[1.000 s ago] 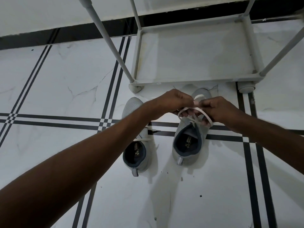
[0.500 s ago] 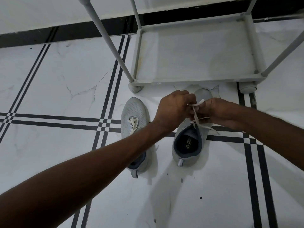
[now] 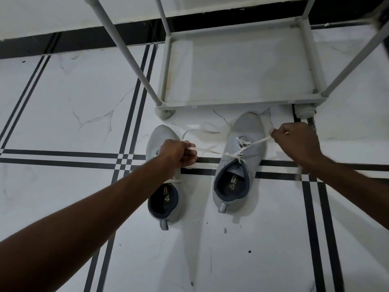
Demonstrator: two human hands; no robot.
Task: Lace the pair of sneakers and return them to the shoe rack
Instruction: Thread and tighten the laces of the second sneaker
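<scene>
A white marble floor (image 3: 63,114) with black double stripes fills most of the view, and a dark skirting band runs along the wall at the top. On it stands a grey tube rack (image 3: 237,103), its bottom shelf bare and its front feet resting on the tile just beyond the shoes.

Two grey sneakers sit side by side in front of the rack, toes pointing toward it and heels toward the person. The left shoe (image 3: 163,204) lies partly under the left forearm, its dark lining and insole logo showing. The right shoe (image 3: 246,140) sits a little farther forward, its toe close to the rack's front rail, with a white lace (image 3: 214,153) crossed over its tongue.

The left hand (image 3: 179,154) is closed in a fist above the left shoe's forefoot, gripping one end of the lace, which runs taut from the fist to the right shoe's eyelets. A loose tail of lace curls on the floor just beyond the fist. The right hand (image 3: 296,142) is also closed, pinching the other end of the lace between thumb and fingers, beside the right shoe's outer edge. Both strands meet at a crossing over the tongue.
</scene>
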